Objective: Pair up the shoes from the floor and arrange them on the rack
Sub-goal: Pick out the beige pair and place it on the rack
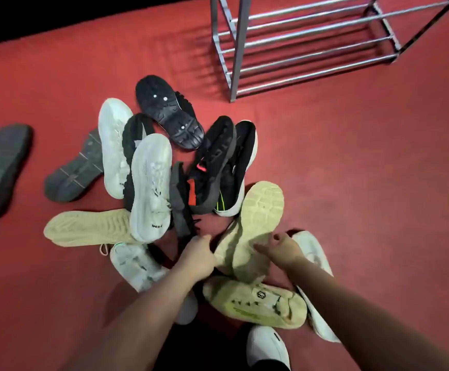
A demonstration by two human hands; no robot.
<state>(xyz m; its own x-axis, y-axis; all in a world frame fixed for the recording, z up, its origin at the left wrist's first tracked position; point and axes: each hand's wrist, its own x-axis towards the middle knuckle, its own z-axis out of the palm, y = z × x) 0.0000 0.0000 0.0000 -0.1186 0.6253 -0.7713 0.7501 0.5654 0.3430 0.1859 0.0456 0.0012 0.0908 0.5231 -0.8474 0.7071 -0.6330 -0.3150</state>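
Shoes lie in a heap (212, 167) on the red floor (365, 170) right in front of you, most of them sole-up. Between your hands is the beige shoe (260, 210), also sole-up. Its long axis runs from the heel end down by your wrists, up and slightly rightward, to the broad toe. The toe points away from you, roughly toward the rack (298, 46). The rack stands well apart from the heap at the far right, its long bars running left to right, and the frame cuts off its top and right end.

Your right hand (285, 250) is on the shoe's right edge, gripping it with the thumb laid across the sole and the fingers curled at the rim. Your left hand (197, 257) sits at the shoe's left side with its fingers curled under. They dip into the dark gap between the beige shoe and a black knit shoe (179, 204), so you cannot tell what they close on, if anything.

The beige shoe's heel end meets a second beige shoe (255, 302), which lies crosswise nearest you with its long axis left to right. A third beige sole (86, 227) lies at the heap's left, also left to right, its right end hidden under a white sole (151, 183). Your right forearm hides much of a white shoe (311, 250). A grey sole (1, 170) lies alone at the far left, too blurred to show its tread.
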